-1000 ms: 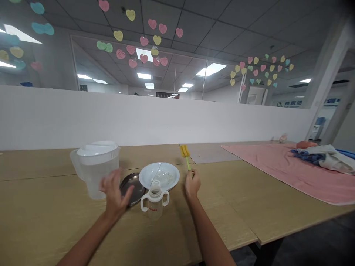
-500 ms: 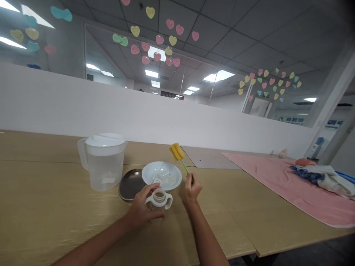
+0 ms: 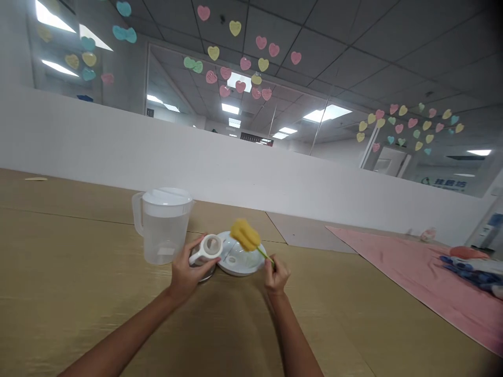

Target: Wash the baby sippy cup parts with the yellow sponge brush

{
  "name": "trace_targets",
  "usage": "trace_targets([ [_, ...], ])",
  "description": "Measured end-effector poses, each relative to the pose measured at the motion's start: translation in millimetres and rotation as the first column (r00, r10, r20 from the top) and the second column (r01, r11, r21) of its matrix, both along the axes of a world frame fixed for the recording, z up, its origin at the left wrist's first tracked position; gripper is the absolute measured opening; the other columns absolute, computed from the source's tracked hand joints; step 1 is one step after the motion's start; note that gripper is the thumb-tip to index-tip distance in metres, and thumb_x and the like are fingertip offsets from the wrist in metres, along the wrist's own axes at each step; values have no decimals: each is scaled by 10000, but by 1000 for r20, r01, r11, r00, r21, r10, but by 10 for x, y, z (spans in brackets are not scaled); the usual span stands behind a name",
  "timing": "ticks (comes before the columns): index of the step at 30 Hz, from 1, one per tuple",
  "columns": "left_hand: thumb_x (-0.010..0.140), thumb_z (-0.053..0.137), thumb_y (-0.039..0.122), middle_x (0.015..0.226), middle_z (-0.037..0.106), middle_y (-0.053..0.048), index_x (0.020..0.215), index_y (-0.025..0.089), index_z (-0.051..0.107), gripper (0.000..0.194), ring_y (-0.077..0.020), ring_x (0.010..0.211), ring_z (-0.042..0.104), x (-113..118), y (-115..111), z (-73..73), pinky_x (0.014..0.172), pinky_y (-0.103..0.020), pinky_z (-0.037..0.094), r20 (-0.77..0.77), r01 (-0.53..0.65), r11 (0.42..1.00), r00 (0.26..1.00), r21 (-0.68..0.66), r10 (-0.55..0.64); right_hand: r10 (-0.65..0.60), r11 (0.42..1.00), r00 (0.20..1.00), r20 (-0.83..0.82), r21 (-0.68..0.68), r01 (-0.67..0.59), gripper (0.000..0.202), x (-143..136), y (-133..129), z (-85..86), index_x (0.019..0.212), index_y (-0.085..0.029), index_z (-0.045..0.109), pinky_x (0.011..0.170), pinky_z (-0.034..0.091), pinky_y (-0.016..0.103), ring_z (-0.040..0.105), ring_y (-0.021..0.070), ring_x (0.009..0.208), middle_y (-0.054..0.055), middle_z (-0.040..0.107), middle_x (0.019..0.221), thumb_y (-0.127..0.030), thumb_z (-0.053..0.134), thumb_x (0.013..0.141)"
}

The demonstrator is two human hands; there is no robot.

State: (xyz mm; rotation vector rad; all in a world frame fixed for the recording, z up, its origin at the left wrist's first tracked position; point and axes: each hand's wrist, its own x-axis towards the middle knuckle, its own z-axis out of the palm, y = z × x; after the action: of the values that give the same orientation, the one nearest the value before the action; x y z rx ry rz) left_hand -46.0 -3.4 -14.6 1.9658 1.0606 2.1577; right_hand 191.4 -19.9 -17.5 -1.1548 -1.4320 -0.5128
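Note:
My left hand (image 3: 187,272) is wrapped round a clear bottle with a white collar and handle (image 3: 209,248), its open mouth tilted up and to the right. In my right hand (image 3: 277,274) is the green stem of a yellow sponge brush (image 3: 245,235). The sponge head points left, in the air above the white bowl (image 3: 239,271), apart from the bottle. Inside the bowl lie clear and white small parts (image 3: 232,259), too blurred to name. Behind my left hand, a metal tray (image 3: 207,275) is mostly hidden.
A lidded, translucent pitcher (image 3: 164,233) stands left of the bowl. On the right, a pink cloth (image 3: 408,267) covers part of the table, with bundled fabric (image 3: 471,269) on it. A low white wall (image 3: 251,180) runs behind the table.
The bottle has moved left and tilted toward the brush in my left hand. The brush has swung from nearly upright to leaning left. The whole view has shifted left.

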Motion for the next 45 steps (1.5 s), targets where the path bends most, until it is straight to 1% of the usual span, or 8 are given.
trace_targets([
  [4, 774, 643, 311, 1117, 629, -110, 1145, 180, 505, 417, -235, 1027, 596, -183, 187, 51, 880, -405, 498, -189, -137, 967, 966, 214, 179, -25, 999, 957, 287, -20, 32, 402, -14, 42, 16, 482, -200, 382, 475, 245, 232, 336, 92, 425, -40, 342, 428, -367, 392, 848],
  [11, 839, 492, 127, 1214, 581, -99, 1223, 224, 506, 396, -239, 1174, 490, -415, 307, 42, 992, -458, 401, -529, -63, 919, 801, 389, 279, -143, 989, 873, 466, 46, 137, 406, -26, 52, 60, 456, -191, 446, 493, 234, 230, 365, 89, 429, -18, 429, 412, -406, 476, 799],
  [18, 858, 461, 125, 1229, 574, -90, 1162, 241, 556, 338, -236, 1216, 452, -237, 168, 57, 989, -464, 399, -668, 81, 882, 686, 463, 288, -157, 986, 830, 535, 38, 162, 392, -263, 11, 39, 479, -201, 474, 528, 280, 231, 418, 99, 468, -8, 478, 445, -444, 501, 785],
  [26, 833, 478, 82, 1214, 587, -59, 1133, 289, 581, 379, -213, 1167, 500, -304, 278, 93, 993, -417, 385, -570, -183, 837, 657, 515, 494, -256, 957, 875, 412, -22, 290, 425, -28, 48, 22, 477, -200, 484, 509, 262, 242, 418, 109, 463, -2, 465, 439, -479, 470, 797],
  [31, 826, 453, 59, 1230, 570, -76, 1148, 268, 572, 402, -253, 1137, 502, -410, 336, 99, 961, -443, 373, -560, -283, 830, 628, 481, 540, -588, 762, 809, 10, -329, 558, 488, 173, 70, 52, 597, -184, 572, 500, 241, 250, 489, 141, 514, 51, 579, 555, -479, 311, 885],
  [33, 814, 451, 49, 1233, 565, -78, 1162, 257, 559, 420, -253, 1136, 498, -403, 318, 99, 959, -437, 371, -579, -255, 852, 642, 457, 503, -661, 639, 749, -30, -546, 542, 497, 216, 97, 55, 750, -177, 619, 496, 245, 256, 543, 165, 558, 83, 640, 668, -452, 238, 914],
  [36, 798, 476, 63, 1247, 548, -96, 1182, 230, 538, 424, -257, 1146, 485, -363, 273, 99, 963, -433, 371, -582, -219, 888, 687, 405, 435, -603, 500, 795, 73, -742, 447, 424, 245, 149, 10, 877, -150, 632, 515, 291, 263, 611, 203, 664, 126, 673, 799, -348, 260, 921],
  [45, 842, 498, 152, 1211, 569, -95, 1184, 222, 519, 350, -242, 1141, 499, -264, 251, 67, 993, -424, 353, -553, -135, 921, 764, 365, 332, -446, 459, 866, 227, -773, 439, 287, 177, 194, -123, 873, -106, 648, 634, 389, 289, 629, 242, 826, 163, 663, 908, -213, 382, 860],
])
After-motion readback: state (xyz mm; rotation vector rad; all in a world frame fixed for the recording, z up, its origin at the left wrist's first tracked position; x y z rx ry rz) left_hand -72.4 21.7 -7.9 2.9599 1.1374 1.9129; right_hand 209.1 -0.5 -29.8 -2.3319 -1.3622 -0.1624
